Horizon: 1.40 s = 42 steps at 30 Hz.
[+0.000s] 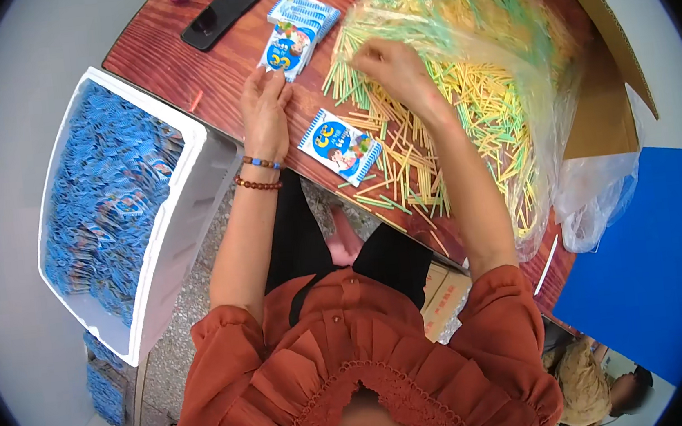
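Note:
My left hand [265,113] lies at the near end of a stack of small blue-and-white packets [292,41], its fingertips against the lowest edge. Its fingers are partly spread, and I see nothing gripped in them. My right hand [395,72] hovers at the left side of a heap of thin yellow and green sticks [482,101]. The fingers there are curled together; whatever they may hold is hidden. Between my hands, closer to me, one blue-and-white packet [340,146] lies flat by the table edge, with loose sticks beside it.
To the left stands a white foam box [203,156] full of blue packets. A black phone [223,15] lies on the reddish wooden table [157,46]. Clear plastic [557,110] covers part of the heap, before a cardboard box [611,117]. Another person [587,382] is at lower right.

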Tool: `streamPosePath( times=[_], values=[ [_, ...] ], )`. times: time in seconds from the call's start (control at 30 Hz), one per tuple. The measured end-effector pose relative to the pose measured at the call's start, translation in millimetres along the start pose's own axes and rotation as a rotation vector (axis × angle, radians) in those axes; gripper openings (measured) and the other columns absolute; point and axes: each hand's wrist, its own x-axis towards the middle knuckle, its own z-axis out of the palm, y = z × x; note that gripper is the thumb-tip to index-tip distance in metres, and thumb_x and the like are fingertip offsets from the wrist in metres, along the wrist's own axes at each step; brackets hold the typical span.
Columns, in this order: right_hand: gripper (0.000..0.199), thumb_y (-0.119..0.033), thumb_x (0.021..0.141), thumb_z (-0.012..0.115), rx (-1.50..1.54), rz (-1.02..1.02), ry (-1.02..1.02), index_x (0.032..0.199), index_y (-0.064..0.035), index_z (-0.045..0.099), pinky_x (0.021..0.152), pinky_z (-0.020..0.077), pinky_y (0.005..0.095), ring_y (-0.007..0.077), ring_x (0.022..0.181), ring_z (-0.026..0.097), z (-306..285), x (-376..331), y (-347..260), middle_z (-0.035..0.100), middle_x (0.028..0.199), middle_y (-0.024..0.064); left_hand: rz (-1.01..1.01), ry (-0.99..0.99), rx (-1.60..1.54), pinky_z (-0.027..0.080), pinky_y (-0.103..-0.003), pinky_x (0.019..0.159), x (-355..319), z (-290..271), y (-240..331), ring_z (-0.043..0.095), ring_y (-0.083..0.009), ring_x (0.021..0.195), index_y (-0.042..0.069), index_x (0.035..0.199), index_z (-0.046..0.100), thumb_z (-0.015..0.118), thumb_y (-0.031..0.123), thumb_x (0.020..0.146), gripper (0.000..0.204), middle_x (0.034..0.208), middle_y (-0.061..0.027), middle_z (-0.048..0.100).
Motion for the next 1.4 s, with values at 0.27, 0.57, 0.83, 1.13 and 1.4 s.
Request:
streamPosePath(
  times=[0.27, 0.57, 0.83, 1.13, 1.4],
  values=[
    [0.040, -0.040, 0.070, 0.076, -0.203, -0.059, -0.226, 0.074, -0.0040, 0.059, 0.062, 0.0434, 0.0363, 0.0256, 0.070, 0.058, 10, -88, 16, 0.059, 0.071, 0.0094, 0.036, -0.024, -0.026, 0.047, -0.034, 0.092, -4, -3, -1, 0.057, -0.0229, 0.107, -0.004, 0.129, 0.039, 0.059, 0.013, 0.092, 0.045, 0.117, -0.0121, 0.055],
    [0.023, -0.029, 0.081, 0.064, 0.039, -0.197, 0.014, 0.080, -0.0058, 0.069, 0.066, 0.0465, 0.0410, 0.0314, 0.075, 0.062, -3, -93, 39, 0.064, 0.078, 0.0138, 0.172, -0.198, 0.367, 0.050, -0.024, 0.073, -47, 25, 12, 0.061, -0.0105, 0.090, -0.001, 0.116, 0.057, 0.063, 0.012, 0.090, 0.029, 0.097, -0.0070, 0.064],
    [0.009, -0.013, 0.085, 0.069, 0.789, 0.072, -0.106, 0.089, -0.0043, 0.068, 0.054, 0.0365, 0.0178, 0.0019, 0.063, 0.051, -35, -113, 35, 0.060, 0.073, -0.0048, 0.040, -0.493, 0.304, 0.049, -0.021, 0.064, -75, 61, -4, 0.062, -0.0068, 0.073, -0.002, 0.098, 0.066, 0.068, 0.012, 0.086, 0.018, 0.084, -0.0024, 0.069],
    [0.011, -0.012, 0.087, 0.068, 0.815, 0.057, 0.030, 0.085, -0.0011, 0.067, 0.061, 0.0451, 0.0186, 0.0019, 0.069, 0.056, -25, -132, 62, 0.064, 0.077, -0.0010, -0.113, -0.348, 0.100, 0.054, -0.025, 0.069, -97, 72, -26, 0.065, -0.0108, 0.078, 0.001, 0.097, 0.064, 0.061, 0.008, 0.091, 0.010, 0.092, -0.0054, 0.068],
    [0.010, -0.008, 0.088, 0.065, 1.025, 0.035, 0.056, 0.094, 0.0002, 0.065, 0.061, 0.0470, 0.0180, 0.0024, 0.071, 0.058, -22, -138, 63, 0.065, 0.081, 0.0006, -0.111, -0.372, 0.027, 0.052, -0.022, 0.069, -105, 81, -27, 0.062, -0.0074, 0.078, -0.002, 0.103, 0.065, 0.064, 0.004, 0.089, 0.016, 0.091, -0.0053, 0.068]
  ],
)
